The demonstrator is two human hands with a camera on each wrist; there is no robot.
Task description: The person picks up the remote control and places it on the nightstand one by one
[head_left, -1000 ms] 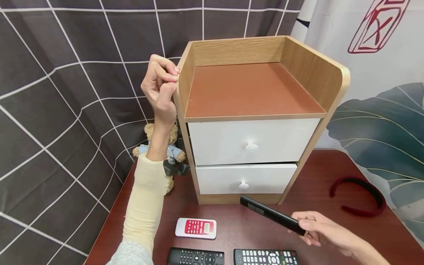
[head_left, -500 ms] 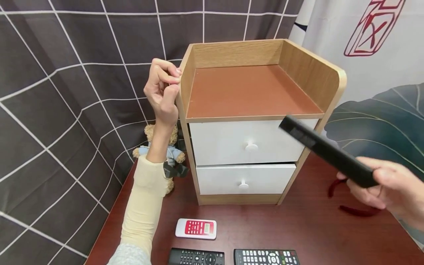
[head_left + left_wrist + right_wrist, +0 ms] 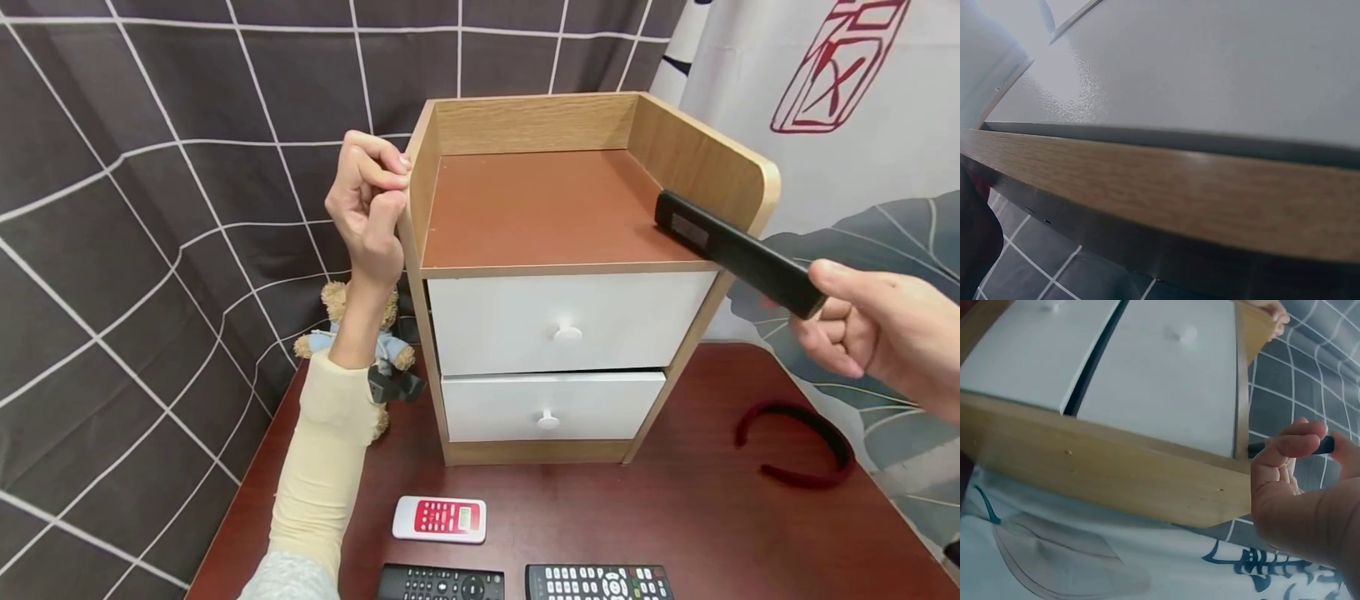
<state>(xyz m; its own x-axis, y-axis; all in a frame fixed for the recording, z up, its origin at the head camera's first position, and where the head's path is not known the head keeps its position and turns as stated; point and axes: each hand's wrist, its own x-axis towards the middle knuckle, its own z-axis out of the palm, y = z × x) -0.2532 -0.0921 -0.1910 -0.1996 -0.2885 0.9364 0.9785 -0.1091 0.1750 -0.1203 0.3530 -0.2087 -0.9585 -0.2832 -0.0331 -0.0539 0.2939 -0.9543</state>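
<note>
A small wooden cabinet with two white drawers stands on the table. At its left side panel, my left hand has curled fingers and thumb gripping the front edge near the top. In the right part of the head view, my right hand holds a black remote control by one end, between thumb and fingers. The remote is tilted, its far end over the right front of the brown top shelf; I cannot tell if it touches. In the right wrist view, fingers hide most of the remote.
A white remote with a red face and two black remotes, one on the left and one on the right, lie in front. A dark red headband lies at right. A teddy bear sits behind my left arm.
My right hand has lifted the black remote from low in front of the cabinet, up and right, to the top shelf's right front. The left hand keeps its hold on the side panel.
</note>
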